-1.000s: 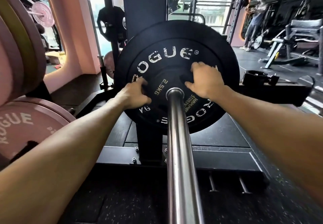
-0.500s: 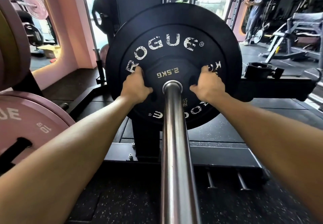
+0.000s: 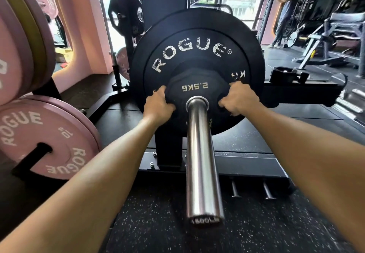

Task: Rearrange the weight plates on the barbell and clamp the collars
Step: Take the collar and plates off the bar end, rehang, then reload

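Observation:
A chrome barbell sleeve [image 3: 201, 164] points toward me from a rack. On it sits a large black ROGUE bumper plate [image 3: 189, 41]. In front of that plate is a small black 2.5KG plate [image 3: 194, 79], its label upside down. My left hand [image 3: 158, 106] grips the small plate's left edge and my right hand [image 3: 240, 99] grips its right edge, fingers curled into its grip holes. A black collar [image 3: 287, 75] lies on the rack's horizontal beam to the right, apart from the bar.
Pink ROGUE plates [image 3: 45, 138] are stored on a rack at the left, a 10 kg one lowest. The black rack upright [image 3: 164, 0] and base stand behind the bar. A bench [image 3: 335, 35] and a standing person [image 3: 284, 11] are at the far right.
The small plate has turned so that its 2.5KG label now sits at the top, upside down. Both hands moved from flat on the plates to gripping the small plate's edges.

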